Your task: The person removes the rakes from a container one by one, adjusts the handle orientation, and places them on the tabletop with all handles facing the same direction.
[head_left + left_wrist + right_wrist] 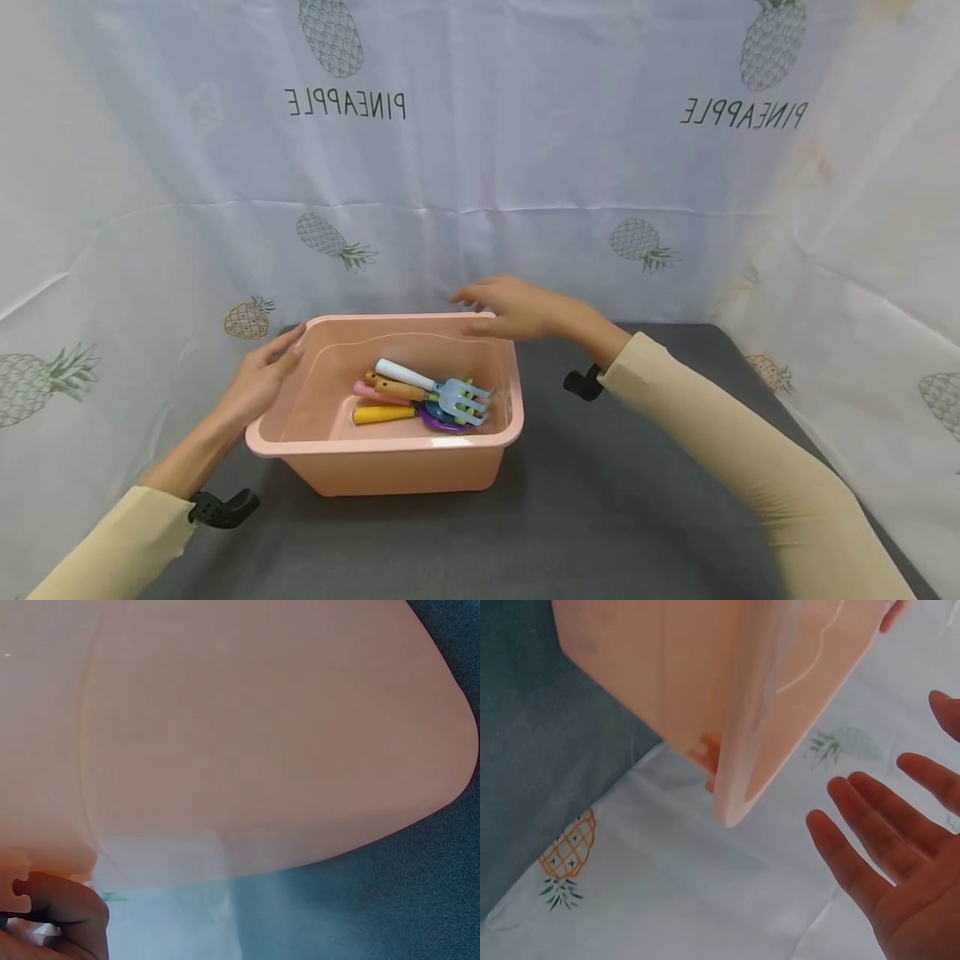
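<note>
Your left hand rests against the left rim of the pink plastic tub, fingers lying along the edge and thumb on the lip; whether it truly clasps the rim, you cannot tell. Your right hand hovers released, fingers spread, just over the far right corner. The tub is smooth, rounded and glossy (sitting on a dark matte table). Inside lie toy garden tools with coloured handles, below and between both hands. A pineapple-print cloth hangs behind.
</note>
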### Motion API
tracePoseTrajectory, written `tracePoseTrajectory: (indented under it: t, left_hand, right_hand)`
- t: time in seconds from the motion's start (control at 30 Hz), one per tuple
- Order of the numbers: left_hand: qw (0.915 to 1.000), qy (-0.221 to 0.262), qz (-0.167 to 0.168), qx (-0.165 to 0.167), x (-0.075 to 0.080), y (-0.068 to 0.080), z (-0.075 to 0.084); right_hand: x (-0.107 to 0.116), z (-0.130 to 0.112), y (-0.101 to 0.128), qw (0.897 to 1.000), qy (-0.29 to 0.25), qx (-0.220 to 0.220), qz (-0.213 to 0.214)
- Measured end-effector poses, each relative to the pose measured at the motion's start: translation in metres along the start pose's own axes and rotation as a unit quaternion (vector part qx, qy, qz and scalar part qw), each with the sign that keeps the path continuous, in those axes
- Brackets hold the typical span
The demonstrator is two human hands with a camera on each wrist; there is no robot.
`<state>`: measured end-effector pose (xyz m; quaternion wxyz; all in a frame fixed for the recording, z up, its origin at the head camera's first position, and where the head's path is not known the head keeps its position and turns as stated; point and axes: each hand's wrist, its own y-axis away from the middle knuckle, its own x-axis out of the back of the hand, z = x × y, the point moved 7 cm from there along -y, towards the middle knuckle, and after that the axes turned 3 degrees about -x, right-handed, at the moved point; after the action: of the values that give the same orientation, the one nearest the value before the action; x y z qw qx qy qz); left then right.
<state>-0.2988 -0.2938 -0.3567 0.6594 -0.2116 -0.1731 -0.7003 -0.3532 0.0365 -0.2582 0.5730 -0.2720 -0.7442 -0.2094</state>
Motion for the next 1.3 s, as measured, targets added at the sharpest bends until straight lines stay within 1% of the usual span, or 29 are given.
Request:
tracePoseTrajectory:
  t: [0.13,0.23,0.43,0.53,0.67,0.7,0.9,1.07,1.17,1.3]
  left_hand:
    - [0.9999,0.000,0.004,-0.010,0.000,-0.001,-0.002]
    - [0.9999,-0.002,0.006,-0.015,0.000,-0.002,-0.002]
    - [0.9998,-0.007,0.011,-0.017,0.001,-0.002,-0.002]
    - [0.9996,-0.014,0.017,-0.018,0.002,-0.003,-0.002]
    - [0.9994,-0.019,0.019,-0.021,0.002,-0.004,-0.003]
    - [0.9994,-0.018,0.019,-0.021,0.002,-0.005,-0.003]
    - [0.9996,-0.011,0.018,-0.016,0.003,-0.005,-0.005]
    - [0.9995,-0.015,0.023,-0.018,0.004,-0.005,-0.004]
    - [0.9993,-0.017,0.025,-0.020,0.005,-0.004,-0.004]
    - [0.9995,-0.007,0.025,-0.020,0.005,-0.002,-0.003]
  right_hand:
    - [-0.006,-0.006,-0.016,0.999,-0.022,0.002,-0.027]
    - [-0.009,-0.009,-0.028,0.998,-0.040,-0.005,-0.043]
    - [-0.015,-0.018,-0.049,0.997,-0.053,-0.006,-0.056]
    - [-0.022,-0.022,-0.060,0.994,-0.077,-0.016,-0.070]
    - [-0.034,-0.025,-0.073,0.986,-0.128,-0.045,-0.100]
    - [-0.037,-0.026,-0.076,0.984,-0.133,-0.052,-0.106]
    - [-0.054,-0.031,-0.092,0.979,-0.132,-0.077,-0.133]
    - [-0.067,-0.031,-0.098,0.972,-0.146,-0.100,-0.155]
    - [-0.076,-0.030,-0.096,0.964,-0.179,-0.108,-0.164]
    - [-0.089,-0.029,-0.093,0.948,-0.235,-0.119,-0.180]
